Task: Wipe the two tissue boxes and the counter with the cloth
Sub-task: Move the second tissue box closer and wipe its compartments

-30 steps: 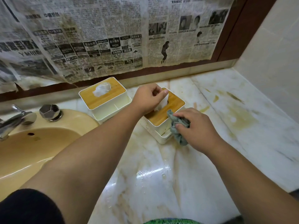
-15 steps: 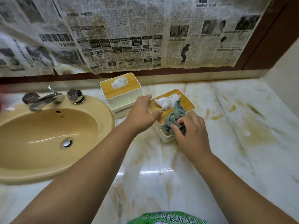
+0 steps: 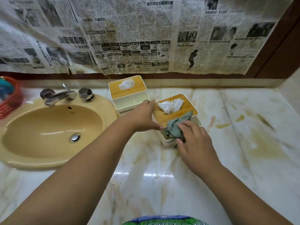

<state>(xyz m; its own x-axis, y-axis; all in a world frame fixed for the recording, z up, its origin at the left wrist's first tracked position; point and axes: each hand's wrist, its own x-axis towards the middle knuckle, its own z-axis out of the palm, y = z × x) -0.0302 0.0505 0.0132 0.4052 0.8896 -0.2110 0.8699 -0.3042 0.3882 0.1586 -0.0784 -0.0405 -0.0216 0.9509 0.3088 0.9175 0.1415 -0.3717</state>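
Two white tissue boxes with wooden lids stand on the stained marble counter (image 3: 253, 137). The far box (image 3: 128, 96) sits next to the sink. The near box (image 3: 183, 109) has white tissue sticking up from its slot. My left hand (image 3: 144, 116) grips the near box's left side, thumb at its front corner. My right hand (image 3: 193, 142) holds a crumpled grey-green cloth (image 3: 175, 127) against the front edge of the near box's lid and its front wall.
A yellow sink (image 3: 48, 137) with a chrome tap (image 3: 56, 96) fills the left side. A red basket (image 3: 9, 96) stands at the far left. Newspaper (image 3: 146, 34) covers the wall behind. Brown stains mark the counter's right part, and a wet patch shines near me.
My left hand has slid from the top of the near box's lid to its left side. The cloth has moved up from the box's front wall onto the lid's edge. My view has shifted back.
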